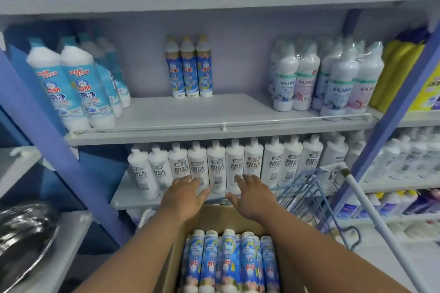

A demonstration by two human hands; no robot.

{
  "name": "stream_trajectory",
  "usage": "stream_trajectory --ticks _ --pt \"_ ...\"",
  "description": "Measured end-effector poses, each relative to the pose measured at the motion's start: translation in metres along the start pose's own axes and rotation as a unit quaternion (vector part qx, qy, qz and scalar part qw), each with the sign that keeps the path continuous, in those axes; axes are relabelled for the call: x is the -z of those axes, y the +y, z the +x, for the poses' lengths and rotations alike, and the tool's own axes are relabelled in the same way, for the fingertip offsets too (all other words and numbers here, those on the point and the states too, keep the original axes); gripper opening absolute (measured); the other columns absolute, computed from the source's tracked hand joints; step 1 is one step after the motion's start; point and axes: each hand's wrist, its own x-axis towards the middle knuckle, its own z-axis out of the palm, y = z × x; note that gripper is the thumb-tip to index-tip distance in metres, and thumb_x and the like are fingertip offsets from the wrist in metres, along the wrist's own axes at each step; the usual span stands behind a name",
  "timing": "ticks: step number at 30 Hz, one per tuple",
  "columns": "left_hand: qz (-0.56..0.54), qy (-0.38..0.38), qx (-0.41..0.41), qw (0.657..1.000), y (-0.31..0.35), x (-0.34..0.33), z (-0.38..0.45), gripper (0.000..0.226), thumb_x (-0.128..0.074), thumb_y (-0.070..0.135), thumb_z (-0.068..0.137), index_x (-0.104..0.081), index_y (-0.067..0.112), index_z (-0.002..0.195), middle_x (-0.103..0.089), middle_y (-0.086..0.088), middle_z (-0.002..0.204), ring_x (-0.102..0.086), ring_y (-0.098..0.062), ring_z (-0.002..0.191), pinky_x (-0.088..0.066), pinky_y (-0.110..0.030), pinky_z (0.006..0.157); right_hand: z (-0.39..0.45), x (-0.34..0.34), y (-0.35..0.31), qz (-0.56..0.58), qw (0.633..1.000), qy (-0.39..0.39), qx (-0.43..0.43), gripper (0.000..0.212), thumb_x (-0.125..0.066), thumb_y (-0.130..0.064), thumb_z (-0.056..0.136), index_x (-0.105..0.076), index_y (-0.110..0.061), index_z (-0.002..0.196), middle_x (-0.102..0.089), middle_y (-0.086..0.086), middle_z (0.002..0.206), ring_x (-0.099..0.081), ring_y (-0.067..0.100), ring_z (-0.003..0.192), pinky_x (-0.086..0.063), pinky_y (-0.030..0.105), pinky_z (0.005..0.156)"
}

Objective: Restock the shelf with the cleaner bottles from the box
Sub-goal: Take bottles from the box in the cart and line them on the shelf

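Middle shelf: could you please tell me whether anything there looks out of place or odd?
Nothing is spilled or toppled. The oddity is the gap: only three blue cleaner bottles stand at the back of the middle shelf, with bare board around them.

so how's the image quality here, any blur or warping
Head view: wide-angle warp bends the shelf edges and uprights; the left bottles and the metal object at lower left smear; the three centre bottles and the box bottles are fairly sharp; lighting is even and bluish.
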Motion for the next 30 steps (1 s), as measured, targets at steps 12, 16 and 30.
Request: stream_trajectory --ticks 12,16,30 --pt "-0.063 -0.13 0.117 0.983 -0.066 -0.161 0.0 0.068 -0.038 0.068 0.091 -0.043 0.028 0.146 -0.046 -0.003 0.15 -0.046 -0.026 0.135 -0.041 -0.038 0.108 -0.002 -0.161 -0.001 0.071 0.973 -0.197 -0.094 0.076 -0.028 -0.062 0.101 -0.013 -0.016 0.16 -0.017 0.007 0.166 -0.017 0.03 0.151 -0.03 0.046 0.118" --pt "-0.112 -0.17 0.154 0.967 -0.076 -0.216 -0.006 0.057 -0.046 0.061 0.09 -0.055 0.023 0.131 -0.064 -0.004 0.125 -0.062 -0.025 0.111 -0.052 -0.035 0.092 -0.009 -0.219 -0.005 0.139 0.942 -0.253 -0.17 0.077 -0.03 -0.06 0.102 -0.01 -0.015 0.161 -0.015 0.012 0.166 -0.019 0.032 0.151 -0.026 0.045 0.12" --pt "-0.319 -0.147 0.482 0.803 -0.113 -0.358 -0.002 0.072 -0.074 0.047 0.082 -0.048 0.01 0.138 -0.063 -0.016 0.127 -0.065 -0.034 0.107 -0.056 -0.047 0.09 0.005 -0.331 -0.009 0.481 0.706 -0.216 -0.473 0.053 -0.061 -0.041 0.097 -0.051 -0.006 0.135 -0.058 0.003 0.106 -0.056 0.015 0.085 -0.044 0.026 0.075"
